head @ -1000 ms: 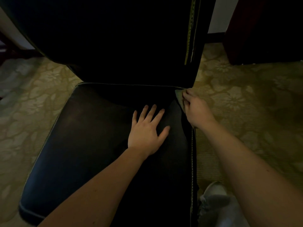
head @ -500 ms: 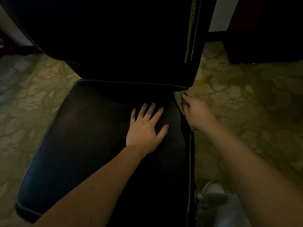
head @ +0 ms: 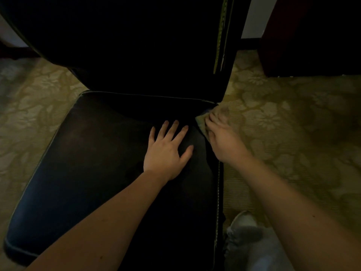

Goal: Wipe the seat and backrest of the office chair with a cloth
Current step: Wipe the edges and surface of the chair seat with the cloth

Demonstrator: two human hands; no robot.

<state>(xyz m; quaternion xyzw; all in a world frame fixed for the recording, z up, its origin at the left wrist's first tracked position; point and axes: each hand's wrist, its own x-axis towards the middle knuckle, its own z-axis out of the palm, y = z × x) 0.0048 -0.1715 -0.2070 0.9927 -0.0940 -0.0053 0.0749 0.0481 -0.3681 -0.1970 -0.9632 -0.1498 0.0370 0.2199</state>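
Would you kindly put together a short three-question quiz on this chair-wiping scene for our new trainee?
1. True or false: the left hand lies flat, fingers spread, on the seat.
2. Which hand holds the cloth? A) left hand B) right hand
3. Fill in: the cloth is at the seat's rear ____ corner, by the base of the backrest.
Key: 1 true; 2 B; 3 right.

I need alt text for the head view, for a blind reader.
A right hand holds a pale cloth against the back right corner of a black chair seat, below the dark backrest. The left hand rests flat on the seat.
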